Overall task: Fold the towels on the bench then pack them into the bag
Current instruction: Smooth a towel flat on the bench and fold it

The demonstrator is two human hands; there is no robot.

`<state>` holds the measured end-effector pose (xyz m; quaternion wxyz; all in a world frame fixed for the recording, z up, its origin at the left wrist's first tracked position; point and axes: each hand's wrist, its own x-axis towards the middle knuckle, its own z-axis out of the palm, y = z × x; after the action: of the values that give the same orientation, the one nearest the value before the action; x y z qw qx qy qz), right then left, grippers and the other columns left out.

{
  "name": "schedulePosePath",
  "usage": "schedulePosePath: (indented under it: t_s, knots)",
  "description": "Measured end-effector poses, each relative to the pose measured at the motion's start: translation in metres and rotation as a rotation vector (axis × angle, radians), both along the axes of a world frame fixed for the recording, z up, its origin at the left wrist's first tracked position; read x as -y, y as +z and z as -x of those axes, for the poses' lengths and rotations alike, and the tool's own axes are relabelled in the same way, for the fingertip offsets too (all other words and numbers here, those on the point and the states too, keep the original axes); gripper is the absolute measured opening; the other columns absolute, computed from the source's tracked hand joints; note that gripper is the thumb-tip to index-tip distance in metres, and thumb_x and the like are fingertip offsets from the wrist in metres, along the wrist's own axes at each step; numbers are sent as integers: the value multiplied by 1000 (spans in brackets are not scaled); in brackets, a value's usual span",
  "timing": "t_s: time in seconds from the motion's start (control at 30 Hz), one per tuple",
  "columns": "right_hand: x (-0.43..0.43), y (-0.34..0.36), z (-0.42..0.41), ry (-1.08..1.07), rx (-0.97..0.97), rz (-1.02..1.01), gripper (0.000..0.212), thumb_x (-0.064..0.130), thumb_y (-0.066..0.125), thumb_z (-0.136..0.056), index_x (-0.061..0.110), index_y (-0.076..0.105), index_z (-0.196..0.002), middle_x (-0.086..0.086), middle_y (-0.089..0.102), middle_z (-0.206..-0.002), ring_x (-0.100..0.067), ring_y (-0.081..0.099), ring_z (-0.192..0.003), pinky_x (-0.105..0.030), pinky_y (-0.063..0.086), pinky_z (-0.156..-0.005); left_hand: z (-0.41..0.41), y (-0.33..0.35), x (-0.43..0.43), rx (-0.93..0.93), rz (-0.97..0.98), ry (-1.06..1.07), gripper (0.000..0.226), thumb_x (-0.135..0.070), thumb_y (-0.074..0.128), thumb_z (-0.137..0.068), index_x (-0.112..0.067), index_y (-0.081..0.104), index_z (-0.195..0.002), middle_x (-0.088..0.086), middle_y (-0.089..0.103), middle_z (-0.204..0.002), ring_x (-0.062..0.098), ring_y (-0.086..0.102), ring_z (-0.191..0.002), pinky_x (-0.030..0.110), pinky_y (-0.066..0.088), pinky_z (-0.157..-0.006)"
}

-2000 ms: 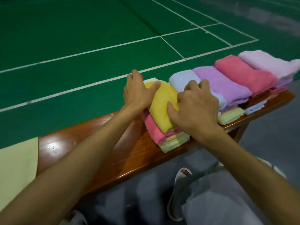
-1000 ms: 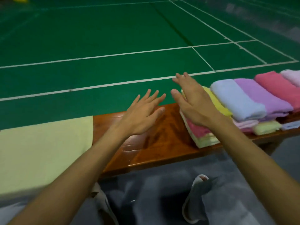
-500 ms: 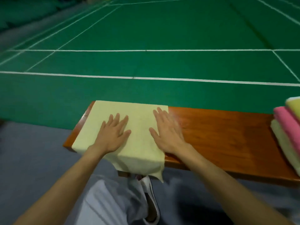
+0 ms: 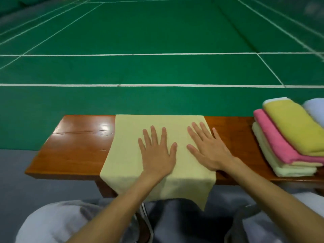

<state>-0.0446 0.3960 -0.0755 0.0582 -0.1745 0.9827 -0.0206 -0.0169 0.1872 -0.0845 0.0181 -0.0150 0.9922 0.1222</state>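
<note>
A pale yellow towel (image 4: 126, 151) lies spread flat across the wooden bench (image 4: 73, 151), its near edge hanging over the front. My left hand (image 4: 157, 153) rests flat on the towel's middle with fingers straight and spread. My right hand (image 4: 206, 148) presses flat on the towel's right part, its little finger reaching past the edge onto the wood. At the right end of the bench sits a stack of folded towels (image 4: 287, 137): a yellow one on top, pink under it, pale green at the bottom. No bag is in view.
A pale blue folded towel (image 4: 315, 109) shows at the right frame edge. Beyond the bench lies a green court floor (image 4: 157, 71) with white lines. My knees in grey trousers (image 4: 52, 223) and a shoe (image 4: 145, 223) are below the bench front.
Both hands left the folded stack and came down flat on the pale yellow towel at the left. In the last half second they barely moved; the view shifted.
</note>
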Motion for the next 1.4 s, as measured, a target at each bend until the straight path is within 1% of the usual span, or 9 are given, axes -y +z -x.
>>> schedulePosePath:
  t_s: [0.27, 0.43, 0.57, 0.73, 0.87, 1.13, 1.2, 1.3, 1.4]
  knots:
    - [-76, 16, -9, -222, 25, 178, 73, 67, 29, -93, 31, 26, -156, 6, 7, -171, -16, -2, -158, -51, 0, -127, 8, 19, -84, 33, 56, -113, 70, -63, 16, -103, -30, 10, -164, 9, 4, -172, 40, 15, -152, 55, 17, -120]
    - [-63, 11, -12, -229, -22, 326, 83, 84, 9, -92, 39, 2, -162, 15, -13, -169, -9, -22, -154, -47, -15, -125, 16, 31, -54, -33, 23, -162, 64, -62, 33, -101, -30, 35, -157, 5, 30, -164, 32, 31, -137, 48, 32, -107]
    - [-19, 26, -15, -125, -73, 346, 79, 75, -1, -95, 34, -10, -162, 12, -22, -168, -8, -28, -152, -43, -15, -125, 15, 34, -31, -256, -66, -340, 64, -57, 24, -103, -29, 35, -159, 2, 26, -168, 27, 20, -154, 47, 27, -119]
    - [2, 2, -21, -57, 5, 147, 68, 62, 2, -101, 33, -11, -162, 7, -22, -168, -17, -26, -153, -51, -5, -126, 24, 0, -17, -59, 33, -420, 67, -63, 1, -101, -37, -4, -163, -5, -15, -170, 21, -21, -156, 51, 1, -128]
    - [-35, -8, -16, -174, -43, 134, 69, 66, 4, -101, 36, -10, -162, 7, -20, -169, -21, -24, -154, -52, -7, -126, 30, -8, 1, -48, 38, -318, 69, -68, 5, -102, -36, -8, -163, -6, -18, -169, 18, -23, -155, 48, -5, -128]
    - [-89, -13, -11, -389, -67, 91, 79, 64, -2, -99, 20, -5, -164, 0, -12, -171, -23, -15, -157, -46, -2, -128, 30, 1, 49, -38, 52, -186, 84, -71, 1, -95, -24, -1, -165, 1, -12, -171, 17, -17, -157, 44, -4, -128]
    - [-85, -11, -12, -410, -74, 116, 78, 62, 4, -100, 18, 2, -164, -2, -5, -172, -24, -8, -158, -46, 1, -128, 29, 1, 50, -39, 40, -191, 83, -69, 1, -96, -24, 0, -165, 1, -11, -171, 17, -17, -156, 44, -5, -128]
    - [-80, -4, -11, -504, -202, 230, 66, 55, 31, -102, 12, 34, -153, -10, 37, -159, -30, 32, -146, -46, 28, -120, 29, 5, 50, -22, -61, -171, 80, -66, 13, -100, -21, 7, -165, 2, -4, -172, 18, -12, -158, 45, -2, -128]
    - [-74, 7, -10, -605, -324, 306, 46, 48, 61, -94, 16, 48, -124, -5, 55, -123, -26, 51, -113, -44, 48, -97, 26, 17, 49, -113, -152, 35, 80, -57, 54, -97, -4, 34, -154, 17, 35, -161, 35, 30, -148, 49, 29, -118]
